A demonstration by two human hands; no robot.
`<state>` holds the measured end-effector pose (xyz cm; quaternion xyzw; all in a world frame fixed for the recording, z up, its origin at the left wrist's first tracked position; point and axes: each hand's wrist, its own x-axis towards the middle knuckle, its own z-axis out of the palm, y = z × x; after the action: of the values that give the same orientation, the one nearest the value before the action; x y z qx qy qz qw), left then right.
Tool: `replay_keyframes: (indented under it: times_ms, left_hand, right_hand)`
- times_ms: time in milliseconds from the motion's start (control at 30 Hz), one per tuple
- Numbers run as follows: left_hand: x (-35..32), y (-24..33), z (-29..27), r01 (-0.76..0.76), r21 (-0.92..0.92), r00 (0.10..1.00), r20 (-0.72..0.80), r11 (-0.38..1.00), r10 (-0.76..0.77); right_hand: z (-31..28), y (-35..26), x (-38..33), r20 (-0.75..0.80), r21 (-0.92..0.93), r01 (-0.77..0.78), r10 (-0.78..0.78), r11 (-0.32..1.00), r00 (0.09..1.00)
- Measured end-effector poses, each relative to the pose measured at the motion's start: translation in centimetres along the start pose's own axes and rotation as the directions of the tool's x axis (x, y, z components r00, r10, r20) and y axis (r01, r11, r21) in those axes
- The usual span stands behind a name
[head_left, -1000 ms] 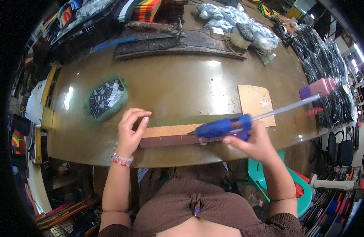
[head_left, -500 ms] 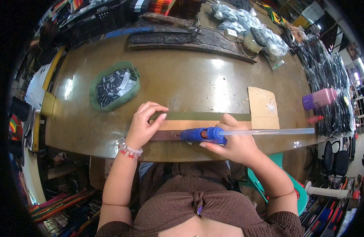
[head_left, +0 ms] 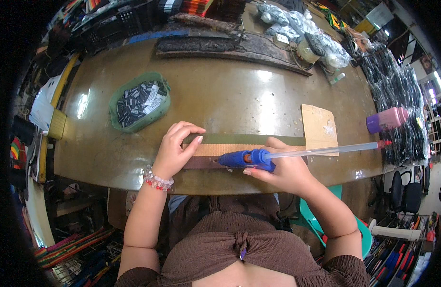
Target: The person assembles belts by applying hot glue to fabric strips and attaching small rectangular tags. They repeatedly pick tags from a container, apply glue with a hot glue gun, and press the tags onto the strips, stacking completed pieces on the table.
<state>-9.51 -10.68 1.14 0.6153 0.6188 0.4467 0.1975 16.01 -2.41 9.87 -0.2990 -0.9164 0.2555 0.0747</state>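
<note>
Glue gun [head_left: 247,159] slid left w/ right hand [head_left: 282,170] gripping it; left hand [head_left: 175,150] spread, pressing strap [head_left: 239,144]

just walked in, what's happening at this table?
A person seated at a brown worktable is working a blue glue gun along a layered strip near the table's front edge. The right hand has the gun in its grip, nozzle pointing left onto the strip, with a long clear glue stick trailing out to the right. The left hand presses down on the strip's left end. A green tray of small dark parts sits further back, untouched.
</note>
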Motion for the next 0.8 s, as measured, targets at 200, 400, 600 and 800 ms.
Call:
replay_keyframes:
  times_ms: [200, 400, 600, 800]
  left_hand:
    - [0.0, 0.0, 0.1, -0.005, 0.007, 1.0, -0.003, 1.0, 0.006]
    - [-0.1, -0.2, 0.1, -0.024, 0.002, 1.0, -0.009, 1.0, 0.024]
    - [0.2, -0.2, 0.5, -0.023, 0.037, 1.0, -0.016, 0.999, 0.023]
    - [0.2, 0.0, 0.5, 0.023, -0.072, 0.992, -0.12, 0.997, -0.032]
  right_hand:
    - [-0.8, -0.3, -0.3, 0.001, -0.162, -0.012, 0.013, 0.987, 1.0]
    - [-2.9, -2.4, 0.1, 0.114, -0.281, -0.045, 0.08, 0.959, 0.99]
    - [-4.2, -2.2, -1.2, 0.121, -0.252, 0.066, -0.037, 0.966, 0.992]
    - [-7.6, 13.8, -4.1, -0.598, 0.483, -0.489, 0.682, 0.726, 0.422]
